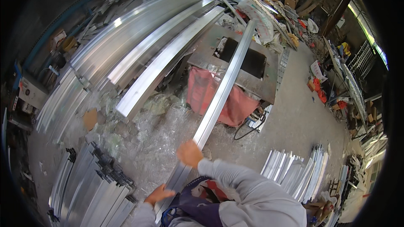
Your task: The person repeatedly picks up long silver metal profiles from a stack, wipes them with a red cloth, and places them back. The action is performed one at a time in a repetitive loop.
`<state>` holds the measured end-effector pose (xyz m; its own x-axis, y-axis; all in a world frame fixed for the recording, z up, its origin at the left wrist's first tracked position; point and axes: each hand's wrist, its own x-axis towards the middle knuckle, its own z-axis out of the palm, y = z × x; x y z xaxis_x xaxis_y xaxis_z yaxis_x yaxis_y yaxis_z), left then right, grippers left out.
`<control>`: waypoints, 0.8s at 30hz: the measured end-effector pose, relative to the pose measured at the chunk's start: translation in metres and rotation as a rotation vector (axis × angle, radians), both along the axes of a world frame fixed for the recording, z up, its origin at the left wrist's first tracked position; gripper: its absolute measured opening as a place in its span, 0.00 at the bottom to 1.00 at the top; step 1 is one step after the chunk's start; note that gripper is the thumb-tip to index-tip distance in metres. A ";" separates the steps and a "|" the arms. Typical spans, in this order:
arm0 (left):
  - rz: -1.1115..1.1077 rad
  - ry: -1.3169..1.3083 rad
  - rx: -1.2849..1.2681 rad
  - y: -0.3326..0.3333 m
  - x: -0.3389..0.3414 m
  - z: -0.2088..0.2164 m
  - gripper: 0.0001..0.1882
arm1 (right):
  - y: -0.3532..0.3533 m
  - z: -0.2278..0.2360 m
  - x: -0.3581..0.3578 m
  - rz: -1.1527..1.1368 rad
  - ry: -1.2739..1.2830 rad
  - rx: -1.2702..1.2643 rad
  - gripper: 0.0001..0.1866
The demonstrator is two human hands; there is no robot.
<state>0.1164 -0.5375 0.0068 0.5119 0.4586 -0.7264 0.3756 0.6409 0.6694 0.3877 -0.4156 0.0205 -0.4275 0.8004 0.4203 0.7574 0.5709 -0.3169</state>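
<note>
A long silvery aluminium profile (223,90) runs from close to my body up and away to the right, its far part lying across a metal work table (208,56). My right hand (190,153) is closed over the profile, slightly blurred, its sleeve crossing from the lower right. Nearer to me, my left hand (159,194) grips the profile's left side, with the fingers reaching over its top face. The fingertips of the right hand are hidden behind the bar. A rectangular opening (252,63) shows in the table top beneath the profile, and a red cloth (202,90) hangs from the table's near side.
Long profiles lie in a large stack (139,29) at the far left. A bundle of dark-ended profiles (90,189) stands at lower left, and another bundle (294,172) at right. Crumpled clear film (139,143) covers the floor between. A black cable (248,133) loops beside the table.
</note>
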 end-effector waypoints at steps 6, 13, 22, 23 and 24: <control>-0.224 0.369 0.000 -0.196 -0.203 0.000 0.35 | -0.171 0.030 -0.161 0.420 0.194 -0.129 0.07; -0.223 0.514 -0.251 -0.221 -0.224 0.059 0.29 | -0.224 0.030 -0.206 0.559 0.218 -0.264 0.07; 0.042 0.069 0.014 -0.010 0.000 0.040 0.35 | -0.011 0.020 -0.016 0.153 -0.094 -0.034 0.07; 0.027 0.010 0.067 0.026 0.035 0.027 0.35 | 0.028 0.020 0.020 0.116 -0.008 -0.046 0.07; 0.009 -0.047 0.115 0.062 0.069 0.020 0.36 | 0.066 0.026 0.057 0.114 -0.045 0.013 0.06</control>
